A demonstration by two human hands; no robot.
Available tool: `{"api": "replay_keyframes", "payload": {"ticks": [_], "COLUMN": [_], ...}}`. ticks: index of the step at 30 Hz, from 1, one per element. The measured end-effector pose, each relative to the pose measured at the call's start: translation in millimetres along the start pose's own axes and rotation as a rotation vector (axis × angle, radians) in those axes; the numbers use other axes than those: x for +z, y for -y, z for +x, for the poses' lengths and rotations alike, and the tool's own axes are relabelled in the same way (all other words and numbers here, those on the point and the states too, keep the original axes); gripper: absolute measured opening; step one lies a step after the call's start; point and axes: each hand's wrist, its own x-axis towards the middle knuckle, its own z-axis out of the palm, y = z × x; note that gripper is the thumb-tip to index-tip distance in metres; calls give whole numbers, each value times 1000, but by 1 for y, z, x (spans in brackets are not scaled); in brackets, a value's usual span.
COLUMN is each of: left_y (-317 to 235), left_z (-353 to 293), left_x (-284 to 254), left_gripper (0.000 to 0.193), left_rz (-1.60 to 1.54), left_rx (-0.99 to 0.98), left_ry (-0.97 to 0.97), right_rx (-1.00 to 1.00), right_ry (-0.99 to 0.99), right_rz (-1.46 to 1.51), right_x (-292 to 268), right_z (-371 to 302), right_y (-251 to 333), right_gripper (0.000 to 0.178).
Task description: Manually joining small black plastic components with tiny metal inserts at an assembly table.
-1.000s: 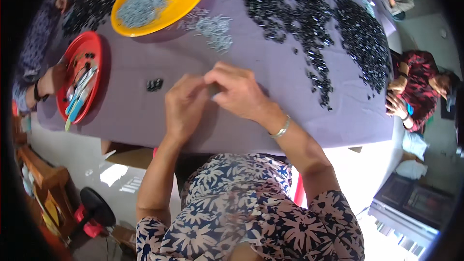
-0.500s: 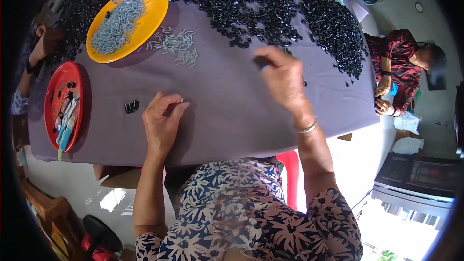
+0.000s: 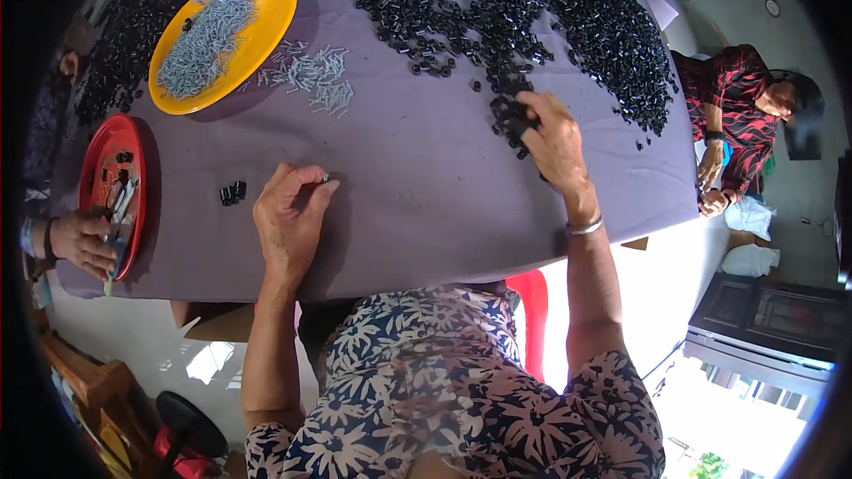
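Note:
My left hand (image 3: 291,213) is above the cloth at centre left, thumb and forefinger pinched on a small silvery piece (image 3: 326,178); its exact kind is too small to tell. Left of it lies a little cluster of short black tube-like pieces (image 3: 232,193). My right hand (image 3: 557,144) reaches down on the right, thumb and forefinger apart. Its fingers touch loose black pieces (image 3: 508,113), strung out from the large heap of black pieces (image 3: 444,0) behind. The right fingertips partly merge with the dark pieces.
A yellow plate (image 3: 277,13) holds thin grey pins, with more pins (image 3: 319,75) beside it. Another person's hand (image 3: 84,241) is at a red tray (image 3: 146,204) with tools. A second black heap (image 3: 612,44) lies right; a person in red and black (image 3: 741,115) sits beyond.
My right hand has moved right and slightly towards me, and black pieces now lie loose under its fingers. The other person's hand has come to the red tray. My left hand keeps its pinch.

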Motion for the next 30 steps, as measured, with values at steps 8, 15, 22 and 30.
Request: {"api": "replay_keyframes", "payload": {"ticks": [8, 15, 22, 30], "left_y": [3, 4, 3, 4], "left_z": [-1, -3, -2, -1], "left_x": [2, -1, 1, 0], "left_gripper": [17, 14, 16, 14], "left_rz": [-4, -16, -17, -10], "left_rx": [-5, -8, -3, -11], "left_ry": [4, 44, 14, 37], "right_rx": [-81, 226, 534, 332], "right_ry": [226, -38, 122, 152], "right_rz": [329, 289, 444, 372], "right_x": [7, -53, -71, -63], "right_z": [47, 4, -73, -81], "right_y": [28, -29, -56, -38], "right_gripper": [46, 24, 9, 20]}}
